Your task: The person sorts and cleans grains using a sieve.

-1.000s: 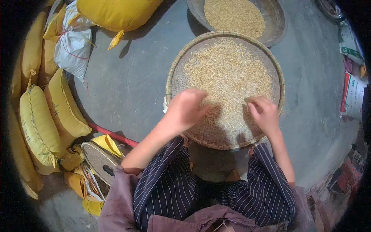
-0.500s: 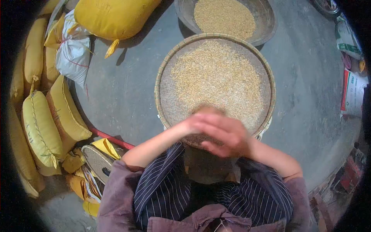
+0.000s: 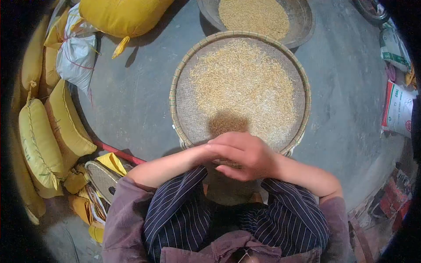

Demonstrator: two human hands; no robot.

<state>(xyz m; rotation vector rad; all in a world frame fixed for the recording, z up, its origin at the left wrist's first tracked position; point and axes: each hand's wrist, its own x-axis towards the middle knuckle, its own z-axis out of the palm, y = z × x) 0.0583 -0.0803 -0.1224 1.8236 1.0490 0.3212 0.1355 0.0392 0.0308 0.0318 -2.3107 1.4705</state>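
A round woven tray with a bound rim holds a layer of pale yellow grain. Over its near edge my right hand lies across my left hand, the two pressed against each other. Most of my left hand is hidden beneath the right one, so its fingers cannot be made out. My right hand's fingers are together and curved; whatever may be between the palms does not show. A dark shadow falls on the grain just beyond the hands.
Behind the tray stands a wide metal basin of grain. Yellow sacks and a white tied sack line the left, with a large yellow sack at the top. A red and white bag is at the right.
The hands are slightly lower in view and less blurred, still pressed together. The whole scene has shifted a little left and up. More of the shadow shows on the grain.
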